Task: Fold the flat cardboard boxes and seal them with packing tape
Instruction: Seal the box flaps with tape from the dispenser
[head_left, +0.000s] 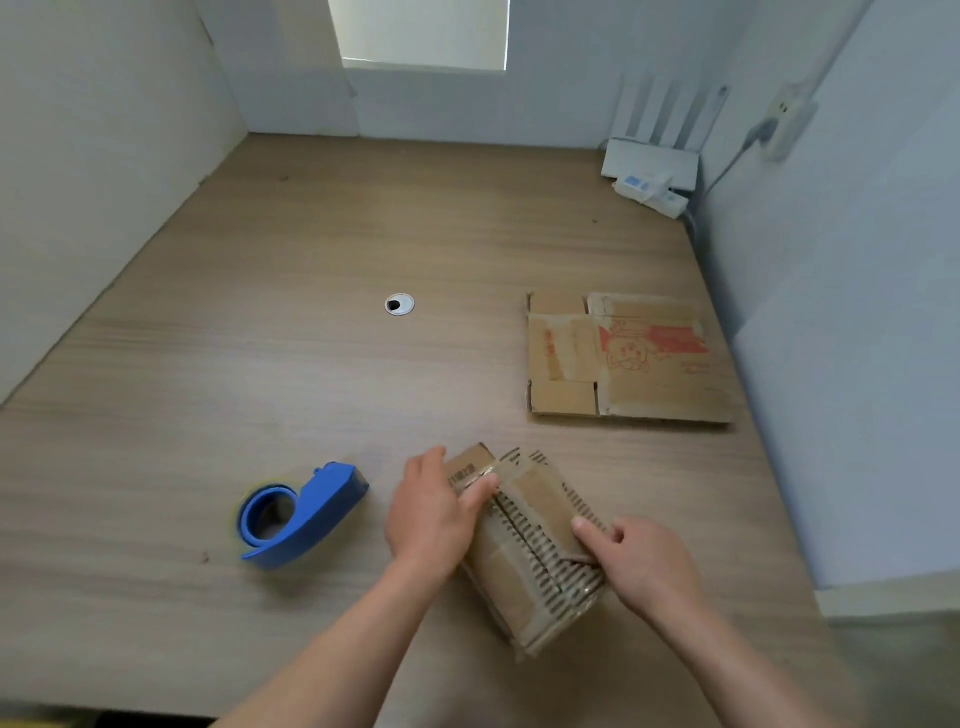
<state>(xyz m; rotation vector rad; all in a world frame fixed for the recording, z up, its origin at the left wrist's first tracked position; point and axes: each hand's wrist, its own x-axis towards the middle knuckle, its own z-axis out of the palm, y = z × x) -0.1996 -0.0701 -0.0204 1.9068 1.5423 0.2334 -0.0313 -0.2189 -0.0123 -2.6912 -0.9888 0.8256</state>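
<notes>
Pressing down on a small cardboard box (524, 540) with both hands, the person has it right at the near edge of the desk (311, 364), probably so the flaps stay shut. The left hand (434, 514) wraps the far end, thumb across the top seam; the right hand (639, 561) pinches the striped flap with fingers curled on it. It's a bit blurry, so I can't say if tape's on yet. The blue tape dispenser (298, 512) sits just left, in easy reach, nobody touching it. Another flat cardboard box (623, 358) waits well off to the right by the wall.
</notes>
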